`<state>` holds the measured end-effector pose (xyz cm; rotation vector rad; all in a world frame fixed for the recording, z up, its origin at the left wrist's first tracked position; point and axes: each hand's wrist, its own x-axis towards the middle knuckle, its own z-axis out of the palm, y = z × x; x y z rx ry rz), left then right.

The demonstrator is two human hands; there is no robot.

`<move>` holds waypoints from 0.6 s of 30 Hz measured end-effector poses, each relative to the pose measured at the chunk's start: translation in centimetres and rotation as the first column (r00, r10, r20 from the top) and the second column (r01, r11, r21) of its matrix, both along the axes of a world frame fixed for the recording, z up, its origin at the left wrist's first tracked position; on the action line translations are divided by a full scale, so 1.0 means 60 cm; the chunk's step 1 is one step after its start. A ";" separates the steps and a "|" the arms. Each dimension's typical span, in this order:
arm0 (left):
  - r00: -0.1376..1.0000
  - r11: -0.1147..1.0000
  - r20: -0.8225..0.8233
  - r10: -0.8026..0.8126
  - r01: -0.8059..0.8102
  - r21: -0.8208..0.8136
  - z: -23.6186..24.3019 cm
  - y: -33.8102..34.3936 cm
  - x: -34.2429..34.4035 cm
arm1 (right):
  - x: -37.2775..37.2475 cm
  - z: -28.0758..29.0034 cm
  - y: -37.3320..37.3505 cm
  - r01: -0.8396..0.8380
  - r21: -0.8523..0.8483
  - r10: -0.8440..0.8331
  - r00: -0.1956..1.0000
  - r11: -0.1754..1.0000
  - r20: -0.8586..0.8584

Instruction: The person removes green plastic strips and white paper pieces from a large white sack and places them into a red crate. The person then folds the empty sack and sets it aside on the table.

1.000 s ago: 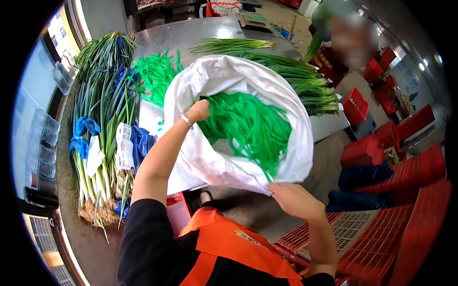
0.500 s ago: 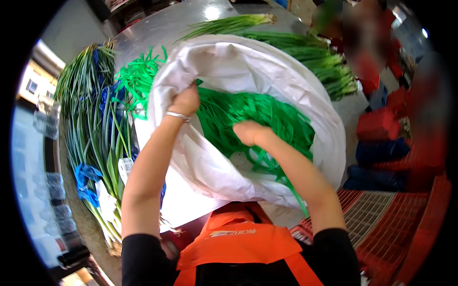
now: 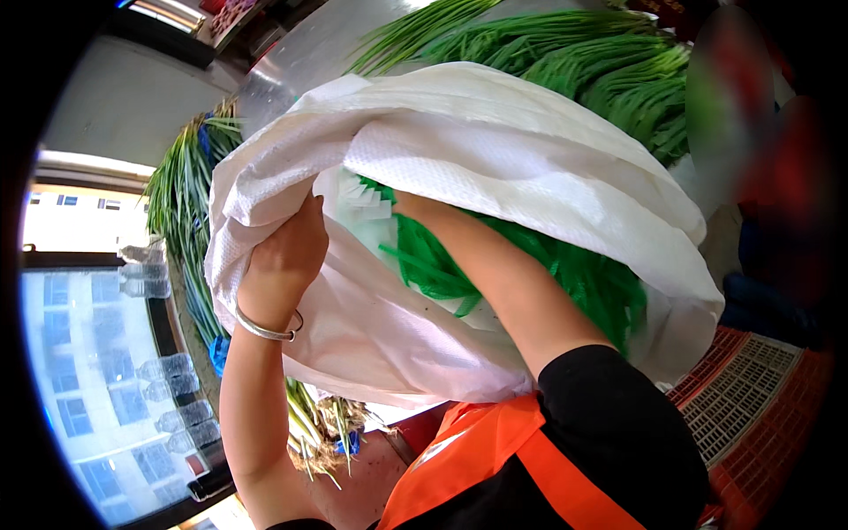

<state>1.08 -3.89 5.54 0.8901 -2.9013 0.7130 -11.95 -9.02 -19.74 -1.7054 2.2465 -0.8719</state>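
Observation:
A large white woven sack (image 3: 424, 353) gapes wide in front of me. My left hand (image 3: 296, 247) is closed around the left part of its rim, a silver bracelet on that wrist. Inside lies a heap of green plastic strips (image 3: 592, 283), some with white tag-like ends (image 3: 365, 200). My right arm reaches over the heap into the sack's far left. Only the back of my right hand (image 3: 413, 208) shows, beside the white ends; its fingers are hidden by the strips and the sack's fold.
Bunches of green onions (image 3: 609, 75) lie on the metal table (image 3: 309, 49) beyond the sack. More long-leaved bunches (image 3: 190, 194) lie at the left, by a window ledge with clear plastic bottles (image 3: 168, 375). Red plastic crates (image 3: 751, 389) stand at the lower right.
My right hand has moved left and deeper into the sack. The sack's opening looks larger and tilted, its far edge folded over. The loose green strips left of it are hidden now.

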 end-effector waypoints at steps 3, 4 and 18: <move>0.997 0.995 -0.021 -0.079 0.078 -0.065 0.005 -0.002 0.007 | -0.017 0.013 -0.013 -0.028 0.034 0.028 0.999 0.999 0.016; 0.997 0.996 -0.037 -0.061 0.058 -0.070 0.002 -0.005 0.006 | -0.023 0.020 -0.015 -0.052 0.042 0.051 0.998 0.998 0.027; 0.992 0.958 0.061 -0.107 0.119 -0.260 0.017 -0.002 -0.010 | -0.047 -0.016 -0.081 0.422 -0.004 -0.421 0.905 0.907 -0.068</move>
